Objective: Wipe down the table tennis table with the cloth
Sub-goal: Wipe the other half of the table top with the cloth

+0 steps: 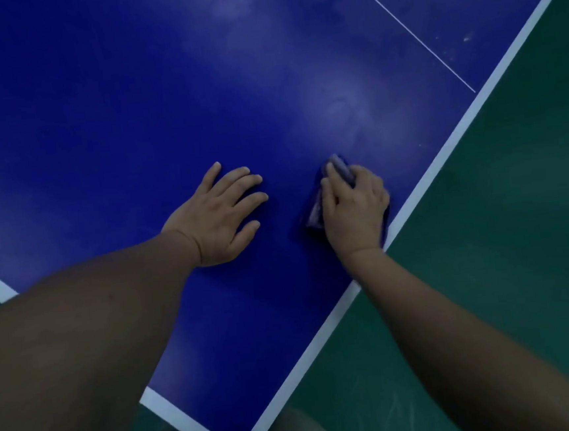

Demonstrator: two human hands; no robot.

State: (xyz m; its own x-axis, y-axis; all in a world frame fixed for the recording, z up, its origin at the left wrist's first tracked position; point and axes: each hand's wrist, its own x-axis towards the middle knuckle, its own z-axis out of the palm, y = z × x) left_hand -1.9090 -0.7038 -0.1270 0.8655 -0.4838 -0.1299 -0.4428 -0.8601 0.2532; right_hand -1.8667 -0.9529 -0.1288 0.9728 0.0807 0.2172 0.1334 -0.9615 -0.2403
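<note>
Both forearms reach forward over the table tennis table (129, 108). The left hand (223, 217) lies flat on the blue top, released, with its fingers spread. The right hand (353, 209) presses down with its fingers curled over the cloth (314, 211), grasping it just beside the white edge band (442, 153). Two hands, one cloth, one table, one thin white line (408, 29) — green floor (501, 230) beyond.

Dim, flat light throughout. Pale glare patches sit on the blue table tennis table (103, 121) toward twelve and one o'clock (hazy, smeared-looking). The left forearm (65, 354) at seven o'clock is dark and soft. The right hand (354, 205) and the cloth (339, 167) are slightly motion-blurred.
</note>
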